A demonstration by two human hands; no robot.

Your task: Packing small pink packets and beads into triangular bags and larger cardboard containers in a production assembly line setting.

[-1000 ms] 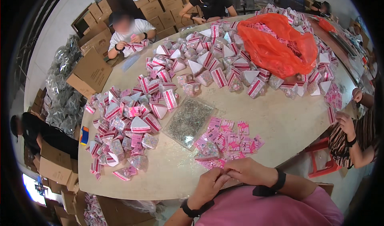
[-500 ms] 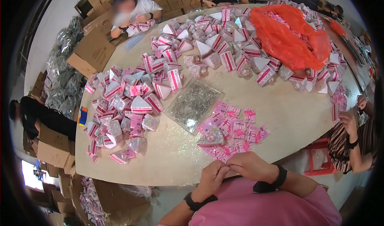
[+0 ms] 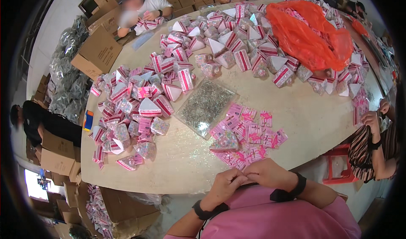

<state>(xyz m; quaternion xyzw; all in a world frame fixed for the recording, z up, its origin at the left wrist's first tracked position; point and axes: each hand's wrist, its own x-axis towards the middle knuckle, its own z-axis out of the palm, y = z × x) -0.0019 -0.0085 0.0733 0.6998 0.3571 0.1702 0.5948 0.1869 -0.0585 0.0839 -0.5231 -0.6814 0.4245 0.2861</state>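
Close to my body at the near table edge, my left hand (image 3: 226,185) and my right hand (image 3: 268,174) meet fingertip to fingertip, both closed. Whatever they pinch is too small or hidden to make out. Just beyond them lie overlapping pink printed cards (image 3: 253,135). On the cards' left side rests a cake-slice-shaped piece (image 3: 225,142) with a beaded, glittery top. Behind it a clear square tray (image 3: 186,118) holds a heap of small silvery metal pieces, perhaps pins.
Piles of pink-and-white cake-slice pieces (image 3: 148,108) spread over the left and far table. A red plastic bag (image 3: 292,40) lies far right. Co-workers sit around the table. Cardboard boxes (image 3: 98,51) stand left, a red stool (image 3: 338,167) right. A blue-and-orange object (image 3: 88,120) sits at the left edge.
My joined hands have shifted very slightly, fingertips still together. The view has tilted a little. The cards and the cake-slice piece near me stay in place.
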